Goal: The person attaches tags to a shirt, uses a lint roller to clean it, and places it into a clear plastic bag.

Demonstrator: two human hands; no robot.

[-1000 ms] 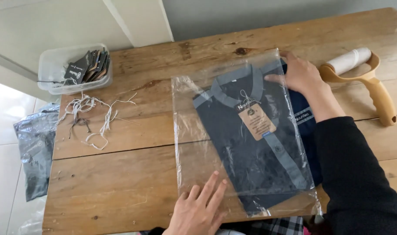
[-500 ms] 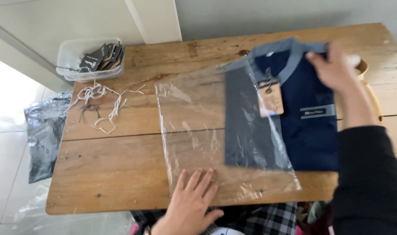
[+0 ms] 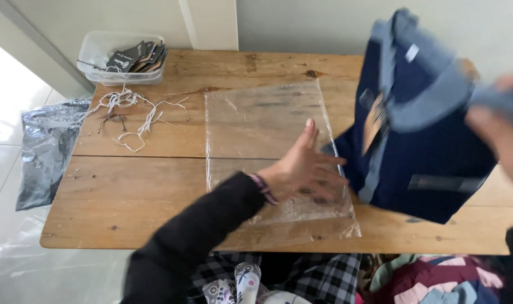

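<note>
Where the folded shirt (image 3: 431, 152) is: up in the air over the right end of the worktop (image 3: 127, 191), tilted, its lower corner low over the wood just beside the clear plastic bag (image 3: 256, 118), fully outside it.
Right hand (image 3: 501, 132): badly blurred, at the shirt's grey collar end; it appears closed on the cloth and carries the garment's weight.
Left hand (image 3: 304, 169): spread flat, fingers splayed, pressing on the lower right part of the plastic bag; it grips nothing.
Plastic bag: flat on the worktop and see-through, with nothing inside, its near edge reaching the worktop's front edge.
Shirt details: dark navy with grey collar and placket; a brown card tag (image 3: 373, 121) hangs at the front.
Step in hand, as I judge it: garment and sleeve are apart, one hand anchoring the film while the other holds the shirt aloft.
What the handling calls for: the film is light and slippery, so it needs that flat pressure to stay put; held by one end, the shirt could lose its fold.
Around them: a clear tub (image 3: 99, 48) of dark card tags (image 3: 138, 56) at the far left corner, loose white strings (image 3: 127, 110) beside it, a grey crumpled bag (image 3: 45, 146) off the left edge, and a heap of coloured clothes (image 3: 436, 281) below the front edge.
</note>
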